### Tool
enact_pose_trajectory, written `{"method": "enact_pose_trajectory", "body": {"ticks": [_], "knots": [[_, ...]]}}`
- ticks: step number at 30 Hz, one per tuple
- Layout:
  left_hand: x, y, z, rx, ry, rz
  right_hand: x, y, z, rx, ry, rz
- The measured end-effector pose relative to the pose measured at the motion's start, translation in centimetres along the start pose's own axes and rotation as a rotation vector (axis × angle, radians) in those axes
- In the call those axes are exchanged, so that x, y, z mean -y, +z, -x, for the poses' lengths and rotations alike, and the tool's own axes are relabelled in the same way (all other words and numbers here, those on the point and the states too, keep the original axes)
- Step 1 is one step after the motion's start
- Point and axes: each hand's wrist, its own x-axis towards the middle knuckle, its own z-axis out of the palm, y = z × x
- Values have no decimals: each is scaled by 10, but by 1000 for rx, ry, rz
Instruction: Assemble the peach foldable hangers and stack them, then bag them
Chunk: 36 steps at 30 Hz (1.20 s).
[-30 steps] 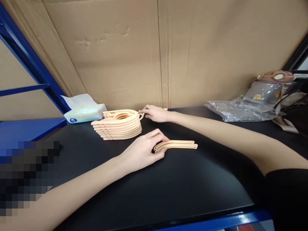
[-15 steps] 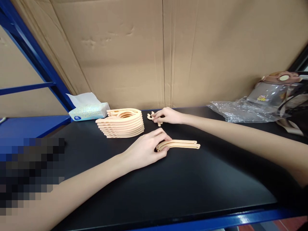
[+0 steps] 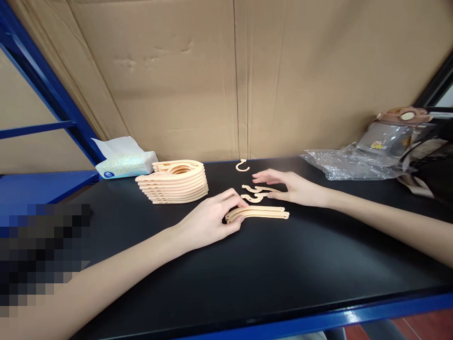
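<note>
My left hand [image 3: 212,217] pinches the left end of two peach plastic strips [image 3: 264,212], which lie side by side on the black table. Behind them, my right hand [image 3: 295,186] is spread, its thumb by the curved peach pieces [image 3: 254,193] and its other fingers raised above the tabletop. A small peach hook [image 3: 242,166] lies by itself near the back edge. To the left of the hands stands a neat stack of peach hanger-shaped pieces [image 3: 173,184].
On the black table [image 3: 283,274], a tissue pack [image 3: 125,165] sits at the back left. Crumpled clear plastic [image 3: 339,163], a bottle with a brown lid [image 3: 384,134] and a dark bag [image 3: 432,165] are at the right. Cardboard [image 3: 177,85] stands behind.
My right hand has come away from the back of the table, moving right and nearer, and its fingers have opened. The hook and curved pieces now show uncovered. The view has shifted slightly.
</note>
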Motion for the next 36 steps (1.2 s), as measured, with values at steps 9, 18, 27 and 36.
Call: {"method": "enact_pose_trajectory", "body": {"ticks": [9,18,27,36], "knots": [[0,0,1,10,30,48,-4,-3,6,-55,28,245],[0,0,2,23,31,54,0,5,6,-79,49,135],[-1,-2,2,28,28,9,2,7,7,-86,41,107],[-2,-3,0,-135,69,-132,0,8,8,-70,-22,135]]}}
